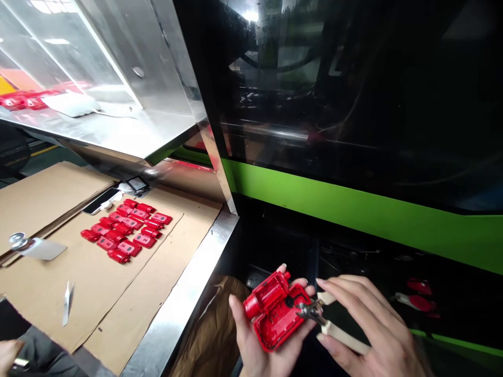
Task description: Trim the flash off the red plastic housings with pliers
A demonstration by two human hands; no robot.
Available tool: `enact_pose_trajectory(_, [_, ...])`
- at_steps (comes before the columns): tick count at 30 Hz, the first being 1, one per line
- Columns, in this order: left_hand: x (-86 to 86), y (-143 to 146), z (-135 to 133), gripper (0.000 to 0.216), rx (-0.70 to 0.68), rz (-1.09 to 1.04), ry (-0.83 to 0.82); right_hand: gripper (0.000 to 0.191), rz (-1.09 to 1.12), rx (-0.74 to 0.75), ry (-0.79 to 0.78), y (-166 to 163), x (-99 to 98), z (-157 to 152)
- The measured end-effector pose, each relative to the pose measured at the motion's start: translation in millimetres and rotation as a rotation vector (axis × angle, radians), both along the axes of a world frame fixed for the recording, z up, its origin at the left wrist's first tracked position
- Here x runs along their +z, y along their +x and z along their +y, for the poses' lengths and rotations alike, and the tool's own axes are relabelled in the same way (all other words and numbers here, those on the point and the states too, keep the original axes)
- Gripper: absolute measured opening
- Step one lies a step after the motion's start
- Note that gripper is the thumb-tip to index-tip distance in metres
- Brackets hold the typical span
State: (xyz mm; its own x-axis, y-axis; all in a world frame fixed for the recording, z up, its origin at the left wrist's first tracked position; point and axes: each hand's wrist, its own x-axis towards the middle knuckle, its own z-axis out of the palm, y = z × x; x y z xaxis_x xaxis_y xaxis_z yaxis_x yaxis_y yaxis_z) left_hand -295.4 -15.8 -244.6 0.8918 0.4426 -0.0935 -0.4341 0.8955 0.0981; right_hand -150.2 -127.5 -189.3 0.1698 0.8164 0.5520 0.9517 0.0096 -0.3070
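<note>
My left hand [257,343] cradles a red plastic housing [275,311], its hollow side up, low in the middle of the view. My right hand [369,324] grips a small tool with pale handles [338,327]; its dark metal jaws [310,312] touch the right edge of the red housing. Both hands hover over the dark gap beside the steel table edge [184,303].
Several matching red parts [128,230] lie in rows on cardboard [98,283] at left, near a phone [101,200], a blade [67,303] and a metal piece [19,242]. A green and black machine [353,209] fills the right. A clear angled cover [98,78] hangs upper left. Another hand [8,353] shows bottom left.
</note>
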Motion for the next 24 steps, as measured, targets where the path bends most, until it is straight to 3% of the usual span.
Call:
enact_pose_trajectory(7, [10.0,0,-1,0.093,-0.014,0.006,-0.144,0.030,-0.062,0.193,-0.043,-5,22.4,21])
enact_pose_trajectory(11, [4.4,-6,1,0.085,-0.058,0.012,-0.052,0.029,-0.165,0.266,-0.078,-8,32.1,31])
enact_pose_trajectory(18, [-3.4,-12,1,0.086,-0.057,0.218,0.031,0.029,-0.280,0.312,-0.079,-14,31.7,39])
enact_pose_trajectory(24, [-3.5,-11,-2,0.082,-0.071,0.167,0.045,0.033,-0.297,0.309,-0.088,-14,27.1,35])
